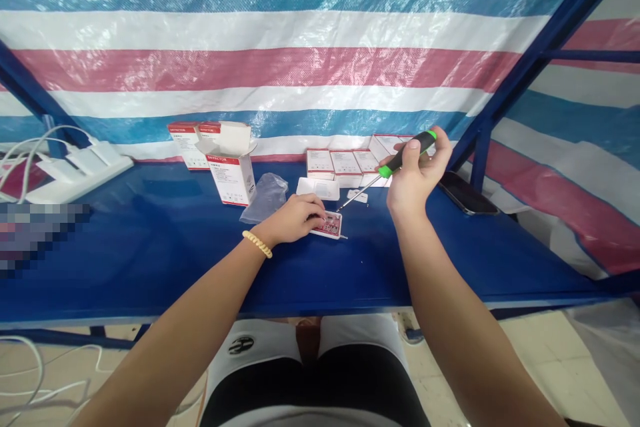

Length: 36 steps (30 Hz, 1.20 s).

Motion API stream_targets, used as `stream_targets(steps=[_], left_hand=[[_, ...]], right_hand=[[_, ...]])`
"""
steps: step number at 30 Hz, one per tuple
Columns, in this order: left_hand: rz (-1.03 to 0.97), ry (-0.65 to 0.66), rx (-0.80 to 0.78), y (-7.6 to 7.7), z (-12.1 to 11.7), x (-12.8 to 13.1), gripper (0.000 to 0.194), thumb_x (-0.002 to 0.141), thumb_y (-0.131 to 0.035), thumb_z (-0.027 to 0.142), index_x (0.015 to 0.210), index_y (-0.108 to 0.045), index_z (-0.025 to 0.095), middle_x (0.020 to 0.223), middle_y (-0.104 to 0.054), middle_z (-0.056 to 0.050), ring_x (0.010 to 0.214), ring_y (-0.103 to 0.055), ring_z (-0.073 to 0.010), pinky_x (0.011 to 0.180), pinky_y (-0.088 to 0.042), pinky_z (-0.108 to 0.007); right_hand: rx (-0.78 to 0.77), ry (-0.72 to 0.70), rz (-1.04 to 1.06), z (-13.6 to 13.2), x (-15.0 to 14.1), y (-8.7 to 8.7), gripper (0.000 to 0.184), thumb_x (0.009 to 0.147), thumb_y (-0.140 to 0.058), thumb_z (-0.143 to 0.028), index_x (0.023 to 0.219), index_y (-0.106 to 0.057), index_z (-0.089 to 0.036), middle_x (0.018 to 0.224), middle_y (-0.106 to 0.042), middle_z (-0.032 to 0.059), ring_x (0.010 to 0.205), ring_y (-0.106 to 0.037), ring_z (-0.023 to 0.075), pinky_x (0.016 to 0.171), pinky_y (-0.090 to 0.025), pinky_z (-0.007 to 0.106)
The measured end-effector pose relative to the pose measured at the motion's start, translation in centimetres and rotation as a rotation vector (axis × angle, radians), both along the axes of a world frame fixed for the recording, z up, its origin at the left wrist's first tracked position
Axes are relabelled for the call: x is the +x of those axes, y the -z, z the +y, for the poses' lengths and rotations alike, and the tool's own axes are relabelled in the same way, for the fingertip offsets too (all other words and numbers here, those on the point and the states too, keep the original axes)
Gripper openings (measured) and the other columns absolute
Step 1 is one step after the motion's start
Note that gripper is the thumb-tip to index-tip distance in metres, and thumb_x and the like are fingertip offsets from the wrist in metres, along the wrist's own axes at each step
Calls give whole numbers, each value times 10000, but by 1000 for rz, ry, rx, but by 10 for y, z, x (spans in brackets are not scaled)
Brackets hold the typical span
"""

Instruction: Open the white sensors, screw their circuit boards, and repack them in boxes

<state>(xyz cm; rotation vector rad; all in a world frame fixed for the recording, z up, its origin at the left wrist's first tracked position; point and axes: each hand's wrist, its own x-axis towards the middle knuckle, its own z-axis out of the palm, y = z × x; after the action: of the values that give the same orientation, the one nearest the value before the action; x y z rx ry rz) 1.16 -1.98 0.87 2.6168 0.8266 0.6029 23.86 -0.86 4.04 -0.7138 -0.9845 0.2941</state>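
My right hand [419, 177] grips a screwdriver [361, 193] by its black and green handle. The shaft slants down to the left, and its tip is at the upper right corner of a small white device [342, 229] with a red circuit board showing; whether it touches a screw is too small to tell. With fingers curled over the device's left end, my left hand [293, 219] holds it against the blue table. Just behind the device lies a white plastic cover [319, 188], and a small white piece [357, 196] rests behind the screwdriver shaft.
An opened white and red box [231, 179] stands left of a clear plastic bag [267, 197]. Several similar boxes [345, 163] are lined up at the back. A phone [467, 193] lies at right, a power strip [83, 177] with white plugs at far left.
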Motion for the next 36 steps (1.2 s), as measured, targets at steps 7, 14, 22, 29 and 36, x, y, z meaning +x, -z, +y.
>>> stream_targets(steps=[7, 14, 22, 29, 36], left_hand=[[36, 35, 91, 0, -3, 1, 172, 888, -470, 121, 882, -635, 169, 1076, -658, -79, 961, -621, -202, 897, -461, -366], [181, 41, 190, -3, -12, 7, 161, 891, -427, 84, 935, -558, 167, 1163, -628, -104, 1057, -600, -227, 940, -440, -392], [341, 43, 304, -5, -20, 15, 241, 853, -436, 47, 1040, -557, 141, 1100, -666, -117, 995, -633, -246, 877, -460, -380], [296, 53, 388, -2, -22, 17, 188, 938, -418, 167, 1020, -584, 133, 1113, -656, -131, 1023, -608, -256, 912, -432, -409], [189, 50, 212, 1, -19, 15, 322, 995, -373, 334, 1124, -604, 149, 1090, -645, -105, 1023, -601, -234, 887, -457, -378]], right_hand=[[44, 90, 21, 5, 6, 2, 455, 853, -534, -571, 1247, -412, -380, 916, -624, -14, 485, -567, 86, 444, -517, 280], [29, 104, 37, 4, 5, 0, 442, 856, -532, -560, 1234, -417, -362, 904, -617, -19, 476, -553, 81, 432, -492, 265], [16, 50, 79, 5, 9, -2, 494, 860, -528, -564, 1283, -377, -358, 793, -556, -59, 467, -566, 76, 431, -499, 244], [34, 87, 76, 7, 10, 0, 484, 863, -528, -555, 1279, -396, -345, 785, -547, -60, 468, -568, 73, 432, -509, 245], [27, 48, 65, 8, 15, 2, 476, 868, -521, -565, 1268, -359, -365, 814, -552, -52, 504, -607, 97, 471, -537, 277]])
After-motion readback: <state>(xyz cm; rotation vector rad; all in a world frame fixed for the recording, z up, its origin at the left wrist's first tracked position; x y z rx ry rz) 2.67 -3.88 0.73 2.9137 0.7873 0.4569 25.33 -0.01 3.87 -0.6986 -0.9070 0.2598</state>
